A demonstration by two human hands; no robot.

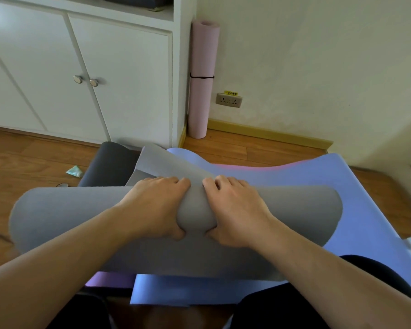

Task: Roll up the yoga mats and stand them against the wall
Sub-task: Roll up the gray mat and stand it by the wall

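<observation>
A grey yoga mat (64, 217) lies partly rolled across the middle of the head view, its loose end reaching away toward the cabinet. My left hand (157, 205) and my right hand (233, 210) grip the roll side by side at its centre, fingers curled over the top and thumbs beneath. Under it a blue mat (342, 186) lies flat on the floor. A pink mat (201, 74), rolled and tied with a black band, stands upright in the corner against the wall.
A white cabinet (81, 67) with two round knobs fills the back left. A wall socket (228, 100) sits low on the right wall. A small teal wrapper (74, 172) lies on the wooden floor (247, 146). My dark-clad knees are at the bottom edge.
</observation>
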